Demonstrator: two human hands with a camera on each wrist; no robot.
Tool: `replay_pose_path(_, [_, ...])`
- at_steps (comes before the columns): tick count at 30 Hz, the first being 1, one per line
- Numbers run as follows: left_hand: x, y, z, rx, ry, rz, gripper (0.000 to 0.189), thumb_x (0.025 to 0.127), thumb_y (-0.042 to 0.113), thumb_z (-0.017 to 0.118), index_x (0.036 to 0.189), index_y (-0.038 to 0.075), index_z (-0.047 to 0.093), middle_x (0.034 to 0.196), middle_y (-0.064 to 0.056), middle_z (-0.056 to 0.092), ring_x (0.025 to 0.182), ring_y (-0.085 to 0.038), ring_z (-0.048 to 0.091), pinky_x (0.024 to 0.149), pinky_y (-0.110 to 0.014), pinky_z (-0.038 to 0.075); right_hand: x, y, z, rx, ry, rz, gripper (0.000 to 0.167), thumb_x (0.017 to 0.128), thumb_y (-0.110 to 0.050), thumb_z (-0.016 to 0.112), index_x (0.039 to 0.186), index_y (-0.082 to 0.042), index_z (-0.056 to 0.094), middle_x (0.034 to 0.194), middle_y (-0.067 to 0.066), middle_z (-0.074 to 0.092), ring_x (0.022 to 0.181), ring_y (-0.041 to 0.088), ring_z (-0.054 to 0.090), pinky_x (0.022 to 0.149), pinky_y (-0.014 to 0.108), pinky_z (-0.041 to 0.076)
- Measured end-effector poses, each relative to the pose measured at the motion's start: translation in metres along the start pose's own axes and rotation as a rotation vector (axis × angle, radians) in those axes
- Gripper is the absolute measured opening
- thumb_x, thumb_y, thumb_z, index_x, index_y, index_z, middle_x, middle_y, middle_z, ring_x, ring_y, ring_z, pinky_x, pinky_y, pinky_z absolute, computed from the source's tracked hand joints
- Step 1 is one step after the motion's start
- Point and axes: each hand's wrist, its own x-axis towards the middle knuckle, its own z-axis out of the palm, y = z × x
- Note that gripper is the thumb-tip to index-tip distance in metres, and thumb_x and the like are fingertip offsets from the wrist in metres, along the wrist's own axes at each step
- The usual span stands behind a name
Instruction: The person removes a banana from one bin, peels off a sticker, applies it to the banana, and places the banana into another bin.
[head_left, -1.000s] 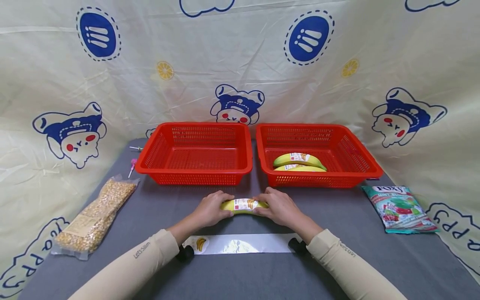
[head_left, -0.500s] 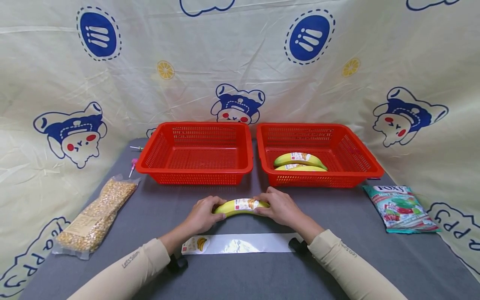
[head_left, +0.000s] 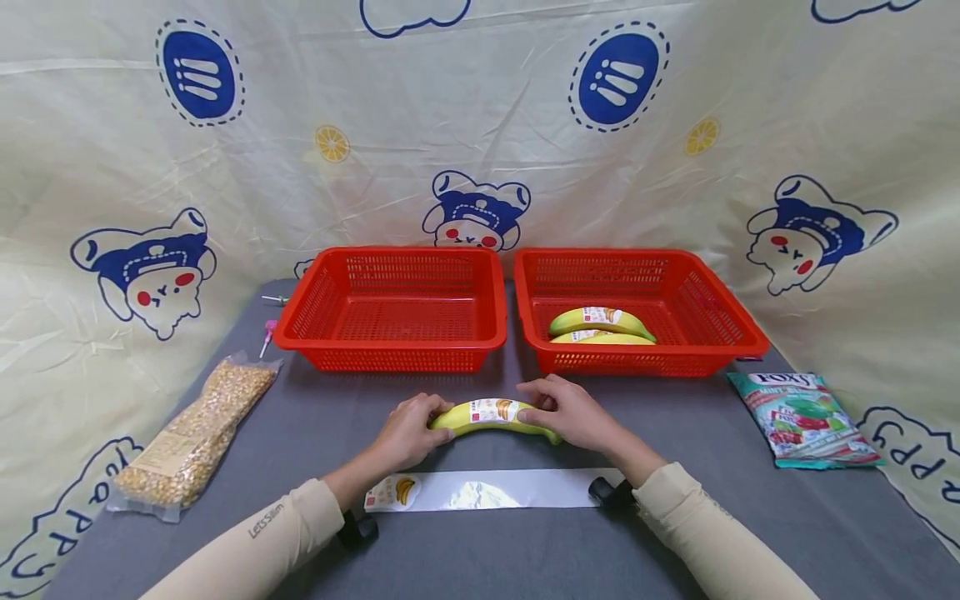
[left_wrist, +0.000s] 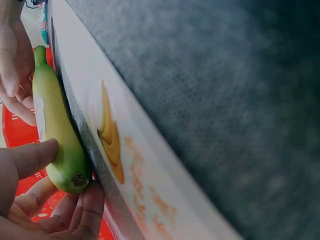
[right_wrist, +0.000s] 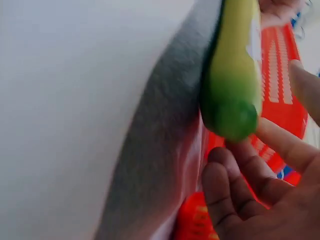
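Observation:
A yellow banana with a white printed label lies across the middle of the grey table, greenish at its ends. My left hand grips its left end; in the left wrist view the thumb presses one side, with fingers behind. At the other end is my right hand. Its thumb stands away from the peel in the right wrist view, while its fingers lie close behind the green tip; contact there is hard to tell. In front of the hands lies a flat white strip with a banana picture.
Two red plastic baskets stand behind: the left basket and the right basket, which holds labelled bananas. A bag of corn kernels lies at left, a teal candy bag at right. A pink-topped item sits beside the left basket.
My left hand slid left to the banana's left end. Then my right hand loosened from the banana and shifted right, uncovering its right tip. The banana stays in place.

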Motion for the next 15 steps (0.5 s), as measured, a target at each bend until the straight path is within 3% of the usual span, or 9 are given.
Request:
replay_pose_path(3, [0.0, 0.0, 0.0, 0.003, 0.002, 0.008, 0.031, 0.078, 0.013, 0.074, 0.107, 0.008, 0.068, 0.092, -0.005, 0.064, 0.083, -0.015, 0.056, 0.075, -0.034, 0.042, -0.005, 0.01, -0.009, 0.136, 0.031, 0.062, 0.049, 0.084, -0.038, 0.068, 0.125, -0.012, 0.059, 0.105, 0.004, 0.063, 0.091, 0.018, 0.056, 0.078, 0.028, 0.048])
replay_pose_path(8, [0.0, 0.001, 0.0, -0.004, 0.007, -0.01, 0.031, 0.078, 0.014, 0.075, 0.107, 0.009, 0.068, 0.093, -0.004, 0.065, 0.083, -0.014, 0.055, 0.076, -0.034, 0.043, -0.017, 0.028, -0.024, 0.329, 0.107, 0.212, 0.049, 0.09, -0.038, 0.061, 0.128, -0.008, 0.055, 0.116, 0.014, 0.061, 0.093, 0.023, 0.058, 0.08, 0.029, 0.051])
replay_pose_path(11, [0.0, 0.002, 0.0, -0.003, 0.008, -0.018, 0.031, 0.078, 0.014, 0.075, 0.108, 0.009, 0.068, 0.093, -0.004, 0.065, 0.083, -0.014, 0.055, 0.077, -0.035, 0.043, -0.024, 0.039, -0.035, 0.452, 0.173, 0.291, 0.055, 0.091, -0.042, 0.057, 0.13, -0.004, 0.051, 0.113, 0.014, 0.062, 0.092, 0.02, 0.06, 0.08, 0.024, 0.052])
replay_pose_path(15, [0.0, 0.002, 0.0, -0.002, 0.004, -0.02, 0.032, 0.078, 0.014, 0.075, 0.108, 0.009, 0.068, 0.093, -0.004, 0.065, 0.083, -0.014, 0.055, 0.077, -0.035, 0.042, -0.031, 0.049, -0.052, 0.676, 0.26, 0.348, 0.06, 0.092, -0.045, 0.053, 0.132, 0.0, 0.046, 0.1, 0.002, 0.066, 0.086, 0.012, 0.061, 0.079, 0.021, 0.052])
